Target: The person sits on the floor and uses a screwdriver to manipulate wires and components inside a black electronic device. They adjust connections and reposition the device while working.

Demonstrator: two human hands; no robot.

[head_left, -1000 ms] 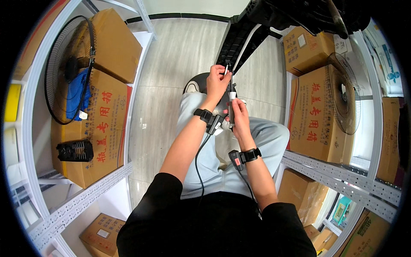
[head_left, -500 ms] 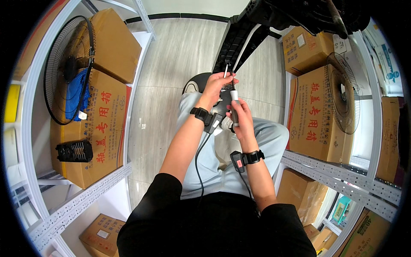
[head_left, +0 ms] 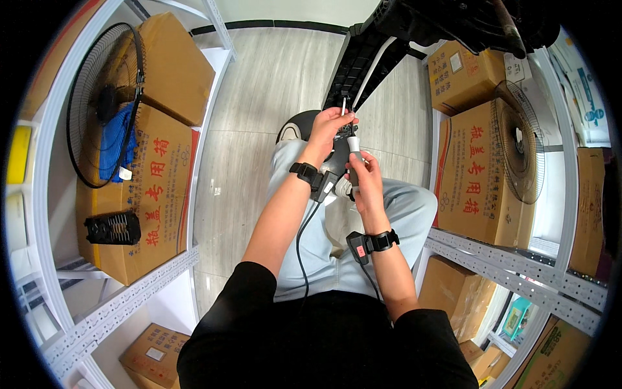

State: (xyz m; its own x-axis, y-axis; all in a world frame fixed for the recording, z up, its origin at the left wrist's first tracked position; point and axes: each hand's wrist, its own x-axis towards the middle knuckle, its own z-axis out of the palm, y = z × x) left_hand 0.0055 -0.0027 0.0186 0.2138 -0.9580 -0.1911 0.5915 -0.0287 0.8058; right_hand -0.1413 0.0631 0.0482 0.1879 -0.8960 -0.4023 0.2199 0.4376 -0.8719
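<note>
In my right hand [head_left: 367,178] is a screwdriver [head_left: 354,150] with a white and grey handle, its dark shaft pointing away from me toward the lower end of a black fan stand [head_left: 346,71]. My left hand [head_left: 329,133] is closed at the shaft's far end, its thumb and fingers pinching beside a short white cord piece [head_left: 343,105]. The fingers hide the screwdriver's tip. A longer white cord [head_left: 379,57] runs down along the stand. Below the hands lies the round black base [head_left: 301,120], partly covered by my left arm and leg.
Metal shelves stand on both sides, holding cardboard boxes [head_left: 155,168]. Wire fan guards lean on the left [head_left: 107,104] and right [head_left: 518,146]. A black slotted part [head_left: 113,228] sits on a left box. The black fan body [head_left: 453,23] overhangs at the upper right.
The screwdriver and my right hand have shifted very slightly, and the right wrist has turned a little. My left hand keeps nearly the same place.
</note>
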